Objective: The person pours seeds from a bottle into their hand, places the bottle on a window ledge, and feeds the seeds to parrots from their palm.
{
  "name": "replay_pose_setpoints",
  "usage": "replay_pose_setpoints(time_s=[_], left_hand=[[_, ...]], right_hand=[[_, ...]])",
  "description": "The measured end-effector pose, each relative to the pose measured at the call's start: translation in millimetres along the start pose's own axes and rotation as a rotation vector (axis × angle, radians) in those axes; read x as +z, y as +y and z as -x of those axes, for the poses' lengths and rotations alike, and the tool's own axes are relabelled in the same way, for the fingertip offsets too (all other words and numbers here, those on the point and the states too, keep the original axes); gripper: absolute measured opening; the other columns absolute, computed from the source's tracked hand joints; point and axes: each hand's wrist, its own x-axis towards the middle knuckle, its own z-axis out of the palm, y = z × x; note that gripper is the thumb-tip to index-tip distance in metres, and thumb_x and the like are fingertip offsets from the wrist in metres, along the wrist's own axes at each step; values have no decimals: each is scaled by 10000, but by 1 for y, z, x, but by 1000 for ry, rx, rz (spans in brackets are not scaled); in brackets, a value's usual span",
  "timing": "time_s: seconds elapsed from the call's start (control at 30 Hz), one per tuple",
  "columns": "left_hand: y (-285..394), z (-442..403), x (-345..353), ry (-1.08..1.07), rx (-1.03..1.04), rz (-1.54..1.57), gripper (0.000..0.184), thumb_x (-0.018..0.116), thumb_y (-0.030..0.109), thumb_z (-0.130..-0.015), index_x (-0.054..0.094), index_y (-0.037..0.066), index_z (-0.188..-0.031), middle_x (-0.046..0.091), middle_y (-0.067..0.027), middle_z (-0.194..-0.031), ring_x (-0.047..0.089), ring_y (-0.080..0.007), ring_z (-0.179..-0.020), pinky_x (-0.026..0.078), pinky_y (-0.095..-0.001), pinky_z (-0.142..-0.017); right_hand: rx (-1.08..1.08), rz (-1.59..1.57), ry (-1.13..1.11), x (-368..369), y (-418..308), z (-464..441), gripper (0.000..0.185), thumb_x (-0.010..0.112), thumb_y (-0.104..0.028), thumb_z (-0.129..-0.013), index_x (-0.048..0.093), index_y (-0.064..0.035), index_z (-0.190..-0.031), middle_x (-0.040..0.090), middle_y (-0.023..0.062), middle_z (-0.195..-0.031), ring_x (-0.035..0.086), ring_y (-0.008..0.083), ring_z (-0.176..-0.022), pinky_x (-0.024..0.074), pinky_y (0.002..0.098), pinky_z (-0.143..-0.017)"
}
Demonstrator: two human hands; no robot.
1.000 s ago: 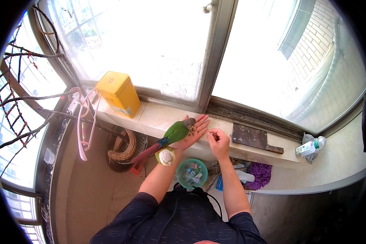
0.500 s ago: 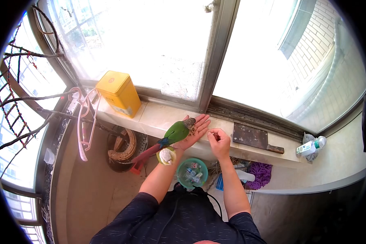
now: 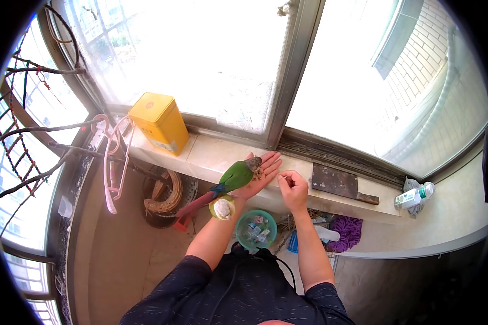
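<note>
My left hand (image 3: 260,176) is stretched out flat, palm up, with small brown seed-like bits (image 3: 259,173) on the palm. A green parrot (image 3: 236,177) with a grey-brown head and a long red tail perches at the wrist, its beak down by the bits. Behind it on my forearm sits a second, yellow-green bird (image 3: 223,208) with a whitish patch on top. My right hand (image 3: 293,189) is held just right of the left fingers, apart from them. Its fingers are curled into a pinch, and whatever they hold is too small to make out.
On the window ledge stand a yellow tin (image 3: 160,124), a dark cleaver-like blade (image 3: 336,179) and a white bottle (image 3: 415,196). Pink hangers (image 3: 114,162) hang from branches at left. Below are a green basin (image 3: 256,230) and a purple mop head (image 3: 346,233).
The view has shifted very slightly. Both hands and both birds keep nearly the same positions.
</note>
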Motion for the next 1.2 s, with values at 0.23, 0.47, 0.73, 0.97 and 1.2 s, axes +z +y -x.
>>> replay_pose_setpoints(time_s=[0.23, 0.47, 0.73, 0.97, 1.2], left_hand=[[-1, 1, 4, 12, 10, -55, 669, 413, 370, -1070, 239, -69, -1544, 225, -206, -1645, 203, -361, -1526, 179, -473, -1260], [-1, 0, 3, 17, 17, -47, 656, 398, 365, -1078, 241, -71, -1542, 215, -205, -1648, 196, -356, -1528, 173, -468, -1263], [0, -1, -1, -18, 3, -28, 660, 394, 369, -1075, 230, -54, -1555, 203, -193, -1657, 178, -347, -1536, 163, -463, -1266], [-1, -2, -8, -22, 46, -291, 690, 410, 376, -1051, 213, -28, -1574, 187, -165, -1670, 166, -322, -1547, 173, -446, -1263], [2, -3, -14, -57, 6, -86, 683, 383, 399, -1067, 219, -35, -1569, 189, -174, -1667, 168, -331, -1544, 159, -450, -1266]], right_hand=[[-5, 10, -29, -2, 2, 1, 50, 698, -52, -915, 693, -3, -921, 518, -96, -663, 403, -14, -579, 292, 189, -506], [-4, -21, -28, -1, 0, 1, 43, 697, -46, -914, 692, -5, -925, 521, -98, -670, 404, -16, -582, 296, 184, -510], [5, -43, 0, -1, 0, 1, 45, 711, -58, -890, 713, -15, -904, 473, -96, -618, 380, -5, -556, 294, 201, -498], [-7, -26, -5, -2, 2, 0, 48, 707, -58, -894, 712, -15, -913, 464, -95, -618, 374, -3, -557, 292, 204, -498], [3, -37, -5, -2, 0, 0, 62, 715, -73, -898, 711, -13, -911, 467, -94, -619, 373, -3, -558, 291, 206, -498]])
